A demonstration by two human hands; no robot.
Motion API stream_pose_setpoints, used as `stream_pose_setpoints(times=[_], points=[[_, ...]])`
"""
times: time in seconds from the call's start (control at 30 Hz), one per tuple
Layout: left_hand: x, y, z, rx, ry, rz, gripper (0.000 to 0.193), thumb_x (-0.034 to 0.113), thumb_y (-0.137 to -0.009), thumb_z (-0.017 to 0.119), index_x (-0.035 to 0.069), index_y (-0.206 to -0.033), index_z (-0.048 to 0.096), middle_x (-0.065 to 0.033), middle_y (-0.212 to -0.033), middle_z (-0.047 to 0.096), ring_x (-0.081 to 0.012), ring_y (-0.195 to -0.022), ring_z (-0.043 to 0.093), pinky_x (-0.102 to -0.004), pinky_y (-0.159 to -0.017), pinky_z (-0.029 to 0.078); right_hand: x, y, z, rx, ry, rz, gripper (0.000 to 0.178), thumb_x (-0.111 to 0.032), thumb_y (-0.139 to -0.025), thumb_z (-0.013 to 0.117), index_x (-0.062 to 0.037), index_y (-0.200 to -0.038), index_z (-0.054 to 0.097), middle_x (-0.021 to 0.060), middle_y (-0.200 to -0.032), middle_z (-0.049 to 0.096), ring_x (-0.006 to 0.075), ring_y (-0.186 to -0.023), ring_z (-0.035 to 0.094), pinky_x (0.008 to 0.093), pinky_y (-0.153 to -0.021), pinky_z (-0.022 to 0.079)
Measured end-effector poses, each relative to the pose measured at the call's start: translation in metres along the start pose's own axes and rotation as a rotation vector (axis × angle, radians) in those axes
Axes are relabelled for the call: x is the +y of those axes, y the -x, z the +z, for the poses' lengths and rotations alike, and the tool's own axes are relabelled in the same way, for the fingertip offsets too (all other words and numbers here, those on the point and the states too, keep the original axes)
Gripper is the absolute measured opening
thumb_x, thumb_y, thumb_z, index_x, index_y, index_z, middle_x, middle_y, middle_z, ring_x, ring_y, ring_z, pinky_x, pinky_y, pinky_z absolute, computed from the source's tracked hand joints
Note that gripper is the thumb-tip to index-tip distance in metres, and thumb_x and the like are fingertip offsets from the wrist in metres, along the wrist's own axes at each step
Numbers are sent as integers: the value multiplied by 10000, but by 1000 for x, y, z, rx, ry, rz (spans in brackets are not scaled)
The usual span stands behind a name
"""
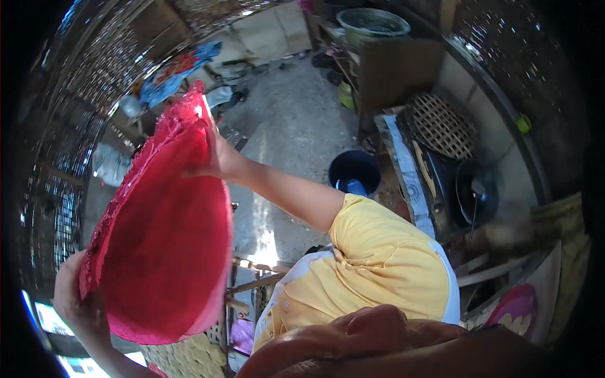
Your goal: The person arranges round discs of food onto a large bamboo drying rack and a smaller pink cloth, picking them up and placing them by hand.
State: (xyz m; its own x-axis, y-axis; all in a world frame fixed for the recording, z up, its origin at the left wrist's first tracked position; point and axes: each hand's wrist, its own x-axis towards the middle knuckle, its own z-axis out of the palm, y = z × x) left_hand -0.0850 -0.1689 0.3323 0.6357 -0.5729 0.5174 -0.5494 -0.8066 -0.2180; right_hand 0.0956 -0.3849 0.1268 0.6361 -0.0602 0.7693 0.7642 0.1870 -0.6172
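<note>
A large red fabric piece (pixel 170 239) with a scalloped, lace-like trim hangs in front of me on the left. It bows open like a hollow dome, its inside facing me; its exact kind I cannot tell. My left hand (pixel 79 302) grips its near lower-left edge, the fingers partly hidden behind the trim. At the far upper edge, my right hand (pixel 222 154) is closed on the fabric, with some fingers showing along the inside. The right arm reaches across from a yellow sleeve (pixel 391 246).
A dark blue bucket (pixel 343 162) holding a blue dipper stands on the concrete floor (pixel 271 126). To the right, a woven round tray (pixel 441 126) and a dark pan (pixel 466 201) rest on a counter. Farther back sits a green basin (pixel 372 24). Wooden bars (pixel 255 283) lie close below the fabric.
</note>
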Motion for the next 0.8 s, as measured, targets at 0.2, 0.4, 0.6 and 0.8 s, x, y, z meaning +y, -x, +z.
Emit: stream_pose_setpoints(times=[0.2, 0.4, 0.6, 0.8], points=[[13, -66, 49, -65, 281, 123, 236, 63, -686, 514, -33, -899, 542, -134, -792, 571, -241, -734, 564, -293, -688, 418, -13, 21, -115, 100, -54, 81, 1004, -65, -577, 766, -83, -1329, 101, 76, -1257, 369, 170, -1122, 371, 303, -940, 315], [15, -125, 125, -278, 558, -10, 186, 15, -717, 530, -57, -886, 554, -81, -756, 577, -103, -719, 520, -229, -665, 406, -28, 70, -203, -84, -272, 467, 445, -64, -644, 712, -12, -1053, 545, 45, -986, 592, 125, -892, 527, 279, -807, 429], [64, -159, 218, -311, 604, -35, 569, 97, -713, 635, 107, -1236, 408, -109, -1128, 518, -206, -951, 532, -333, -808, 424, -33, 134, -338, 163, 157, 694, 384, -35, -652, 664, 18, -1019, 564, 71, -953, 601, 159, -862, 557, 284, -797, 424], [66, -149, 211, -361, 605, -75, 552, 120, -677, 664, 92, -1190, 461, -86, -1094, 543, -185, -885, 550, -339, -787, 430, -67, 154, -430, 852, -45, 673, 292, 59, -677, 548, 25, -967, 554, 123, -869, 592, 209, -758, 589, 319, -664, 489]])
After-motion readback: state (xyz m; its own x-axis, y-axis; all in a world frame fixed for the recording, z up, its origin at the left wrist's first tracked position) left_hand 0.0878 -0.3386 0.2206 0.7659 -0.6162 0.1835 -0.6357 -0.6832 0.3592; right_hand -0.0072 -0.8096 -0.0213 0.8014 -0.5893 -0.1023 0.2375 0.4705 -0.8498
